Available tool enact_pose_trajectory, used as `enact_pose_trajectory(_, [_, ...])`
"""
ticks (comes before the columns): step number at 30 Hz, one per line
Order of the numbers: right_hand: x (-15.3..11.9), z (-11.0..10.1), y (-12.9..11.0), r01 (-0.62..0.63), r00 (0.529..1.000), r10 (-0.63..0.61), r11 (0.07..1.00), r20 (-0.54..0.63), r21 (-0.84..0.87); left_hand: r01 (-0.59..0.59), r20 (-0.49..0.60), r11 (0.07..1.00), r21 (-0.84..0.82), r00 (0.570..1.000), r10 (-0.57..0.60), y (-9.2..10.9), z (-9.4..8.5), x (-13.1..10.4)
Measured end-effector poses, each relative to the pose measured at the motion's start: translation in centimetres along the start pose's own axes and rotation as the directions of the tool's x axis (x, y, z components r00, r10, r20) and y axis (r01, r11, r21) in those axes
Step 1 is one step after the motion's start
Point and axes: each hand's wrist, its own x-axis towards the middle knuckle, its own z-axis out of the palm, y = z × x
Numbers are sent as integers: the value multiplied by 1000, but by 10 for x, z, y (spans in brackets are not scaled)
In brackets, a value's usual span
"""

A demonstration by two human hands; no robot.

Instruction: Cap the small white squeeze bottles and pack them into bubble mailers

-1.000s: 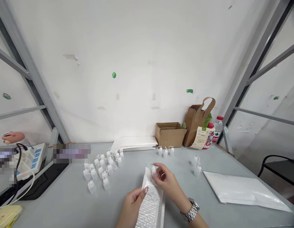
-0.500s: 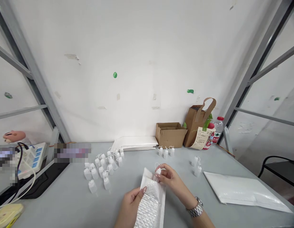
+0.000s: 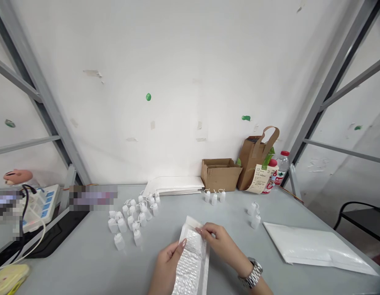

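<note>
As both hands (image 3: 168, 264) hold mailer (image 3: 188, 266) | grey table (image 3: 82, 258) | tape-marked white wall (image 3: 177, 53)

A grey table (image 3: 94, 258) bears an open cardboard box (image 3: 220, 179). Left of the box lie stacked white sheets (image 3: 174, 184) and clustered small white bottles (image 3: 130, 222); three bottles (image 3: 214, 199) stand before it, while rightward are a paper bag (image 3: 249, 164), two bottles (image 3: 255, 221) and a white mailer (image 3: 319, 246).
</note>
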Motion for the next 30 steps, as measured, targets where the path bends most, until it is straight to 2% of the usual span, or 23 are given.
enact_pose_trajectory(2, [2, -6, -3, 67, 995, -63, 996, 79, -56, 4, -6, 1000, -16, 1000, -4, -1, -1, 0])
enact_pose_trajectory(3, [5, -10, -3, 92, 993, -87, 993, 73, -69, 10, -20, 1000, -24, 1000, -11, -1, -2, 0])
enact_pose_trajectory(4, [10, -16, -2, 101, 995, -99, 992, 20, -82, 17, -41, 999, -28, 999, -18, 0, -2, 0])
enact_pose_trajectory(6, [24, -31, 7, 49, 978, -72, 992, -198, -119, 24, -85, 999, -26, 996, -26, 1, -3, -2])
enact_pose_trajectory(8, [43, -47, 19, -73, 897, -16, 980, -443, -183, 31, -100, 999, -25, 994, -33, 2, -3, -3])
enact_pose_trajectory(10, [60, -58, 33, -144, 828, -29, 954, -560, -262, 32, -91, 998, -44, 995, -36, 2, -2, -4])
enact_pose_trajectory(12, [73, -63, 44, -149, 808, -61, 941, -586, -304, 37, -78, 997, -69, 996, -42, 1, 0, -4])
enact_pose_trajectory(16, [83, -57, 55, -107, 800, -105, 944, -591, -312, 76, -11, 987, -139, 997, -78, -1, -1, -1])
enact_pose_trajectory(19, [80, -54, 49, -68, 782, -133, 953, -609, -295, 97, 36, 979, -178, 995, -92, -3, -4, 1])
enact_pose_trajectory(21, [72, -52, 37, -37, 767, -152, 959, -623, -280, 99, 25, 981, -165, 995, -96, -3, -6, 2])
enact_pose_trajectory(23, [59, -48, 19, 13, 780, -136, 979, -610, -202, 89, -6, 987, -135, 996, -90, -4, -7, 3])
enact_pose_trajectory(24, [51, -44, 9, 54, 806, -103, 993, -583, -101, 80, -19, 989, -121, 996, -83, -4, -6, 3])
enact_pose_trajectory(25, [42, -38, 0, 77, 851, -62, 997, -522, 8, 70, -26, 991, -110, 997, -73, -4, -5, 2])
enact_pose_trajectory(27, [26, -24, -16, 98, 900, -38, 988, -434, 118, 51, -25, 994, -100, 998, -53, -4, -3, 2])
enact_pose_trajectory(30, [10, -4, -26, 79, 918, -8, 984, -396, 163, 21, -7, 995, -98, 1000, -22, -4, 1, 0])
